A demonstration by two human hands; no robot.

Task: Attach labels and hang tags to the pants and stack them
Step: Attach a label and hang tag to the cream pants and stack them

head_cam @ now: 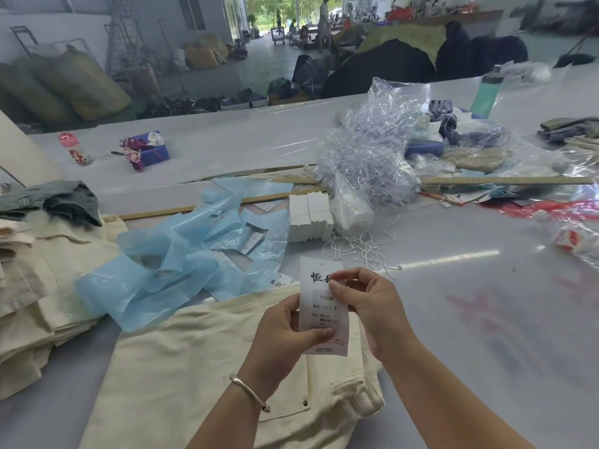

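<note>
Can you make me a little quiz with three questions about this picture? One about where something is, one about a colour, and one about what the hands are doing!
1. Where is the bottle with the pink cap?
A. Far left on the table
B. On the pants
C. In a hand

2. What colour are the crumpled plastic strips?
A. Red
B. Light blue
C. Black

3. How is the hang tag held?
A. Lying flat on the table
B. By one hand only
C. By both hands

Answers:
1. A, the bottle with the pink cap stands far left on the table.
2. B, the crumpled plastic strips are light blue.
3. C, the left hand and right hand both pinch the hang tag above the cream pants.
</note>
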